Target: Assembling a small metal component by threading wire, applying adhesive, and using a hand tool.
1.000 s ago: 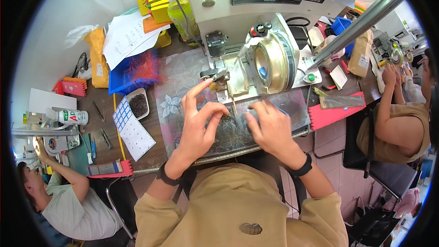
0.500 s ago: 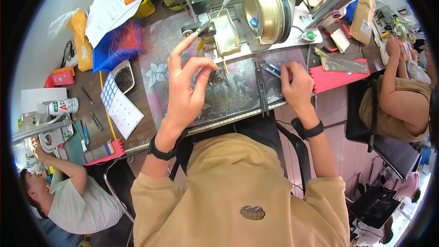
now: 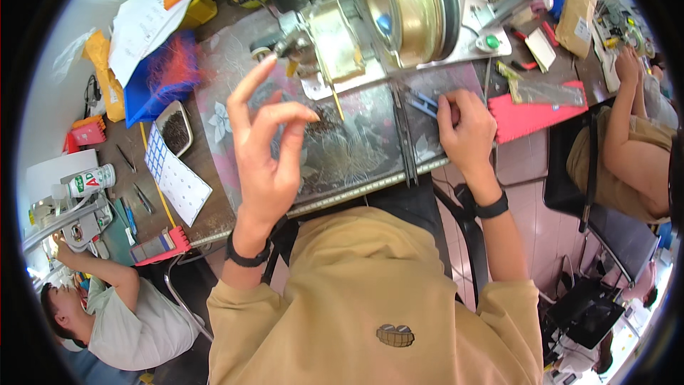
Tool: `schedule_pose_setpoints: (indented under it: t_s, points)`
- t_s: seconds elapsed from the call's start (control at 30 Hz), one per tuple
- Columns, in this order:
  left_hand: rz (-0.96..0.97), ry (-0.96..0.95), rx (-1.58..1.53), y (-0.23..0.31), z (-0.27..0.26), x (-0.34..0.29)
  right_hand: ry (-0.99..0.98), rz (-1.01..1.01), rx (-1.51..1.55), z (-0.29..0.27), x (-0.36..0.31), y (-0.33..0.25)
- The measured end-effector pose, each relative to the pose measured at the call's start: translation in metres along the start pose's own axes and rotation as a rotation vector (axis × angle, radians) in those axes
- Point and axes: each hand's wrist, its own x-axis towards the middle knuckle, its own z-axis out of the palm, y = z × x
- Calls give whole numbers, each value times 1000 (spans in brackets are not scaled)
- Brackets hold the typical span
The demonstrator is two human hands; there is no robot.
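Note:
My left hand (image 3: 269, 153) is raised over the left part of the patterned mat (image 3: 370, 153). Its thumb and index finger are apart, another finger points up toward the machine, and nothing shows between them. Just beyond the index fingertip lies a pile of small dark pieces (image 3: 329, 120). A bench machine (image 3: 338, 43) with a large golden spool (image 3: 402, 11) stands over the mat, and a thin yellow rod (image 3: 338, 103) sticks down from it. My right hand (image 3: 468, 130) is closed, its fingers on blue tweezers (image 3: 422, 104) beside a dark upright bar (image 3: 406, 135).
On the left are a blue bin (image 3: 160, 82) with reddish strands, a white tray (image 3: 187, 128) of dark bits and a patterned sheet (image 3: 178, 182). A red board (image 3: 531, 117) lies at the right. People sit at both sides, one in a light shirt (image 3: 139, 321).
My left thumb and index finger have parted from a pinch, and the hand has drawn left, away from the pile. My right hand has barely moved. The whole view has shifted slightly.

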Motion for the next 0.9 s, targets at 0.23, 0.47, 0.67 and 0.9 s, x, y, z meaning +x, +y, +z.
schedule_pose_setpoints:
  t_s: [0.23,0.47,0.67,0.9]
  points:
    - [-16,-48,35,-1,-4,-5,2,3,-6,0,-6,-2]
    - [-49,-113,25,0,-6,-2,-20,34,-29,0,-4,-5]
    - [-56,-55,-5,9,-5,3,-15,29,-15,1,-1,-3]
    - [5,-95,85,30,-44,34,-19,22,-21,-2,-1,-4]
